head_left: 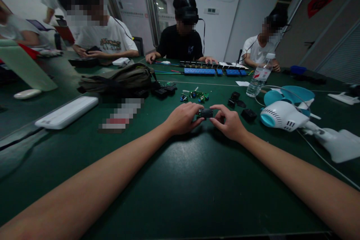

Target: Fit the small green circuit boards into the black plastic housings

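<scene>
Between my two hands, just above the green table [194, 180], is a small dark block [206, 113] with a bit of green at its left end. My left hand [184, 118] pinches that left end between thumb and fingers. The fingertips of my right hand [228, 122] are at the block's right end, thumb below and index finger above. Beyond the hands lie small green circuit boards [199, 95] with blue parts. Black casings [249, 114] sit to the right of them, and more black pieces [164, 90] to the left.
A white and teal fan [284, 115] lies at the right, near a water bottle [260, 77]. On the left are a dark bag [120, 78] and a white power bank-like box [69, 112]. Blue strips [199, 71] lie farther back, before three seated people.
</scene>
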A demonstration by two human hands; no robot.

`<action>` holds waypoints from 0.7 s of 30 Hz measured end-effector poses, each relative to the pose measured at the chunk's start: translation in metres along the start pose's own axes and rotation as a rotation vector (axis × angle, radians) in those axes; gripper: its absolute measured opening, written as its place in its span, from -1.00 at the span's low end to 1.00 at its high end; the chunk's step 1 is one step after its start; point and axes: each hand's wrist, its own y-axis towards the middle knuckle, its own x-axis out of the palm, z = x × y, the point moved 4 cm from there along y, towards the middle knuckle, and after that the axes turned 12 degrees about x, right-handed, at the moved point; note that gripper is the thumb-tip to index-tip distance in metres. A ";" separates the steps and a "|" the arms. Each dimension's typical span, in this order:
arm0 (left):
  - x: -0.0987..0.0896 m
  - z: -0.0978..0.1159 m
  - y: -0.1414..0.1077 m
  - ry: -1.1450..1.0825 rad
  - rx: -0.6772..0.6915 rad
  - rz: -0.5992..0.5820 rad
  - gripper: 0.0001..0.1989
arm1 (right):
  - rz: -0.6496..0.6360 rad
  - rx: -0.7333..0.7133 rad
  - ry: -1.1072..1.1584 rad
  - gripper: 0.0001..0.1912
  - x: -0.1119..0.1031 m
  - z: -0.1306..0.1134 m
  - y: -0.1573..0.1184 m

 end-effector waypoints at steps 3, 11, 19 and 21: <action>0.001 0.000 0.000 0.006 -0.008 -0.009 -0.70 | 0.001 -0.003 0.003 -0.67 0.000 0.000 0.000; 0.001 0.000 -0.001 0.010 -0.005 -0.004 -0.70 | 0.009 -0.007 -0.006 -0.66 0.001 0.001 -0.001; 0.000 0.000 -0.001 0.003 -0.007 0.001 -0.71 | 0.007 -0.016 -0.010 -0.67 0.001 0.001 -0.001; 0.000 0.000 -0.001 0.005 -0.001 0.005 -0.71 | 0.010 -0.017 -0.008 -0.67 0.001 0.001 -0.001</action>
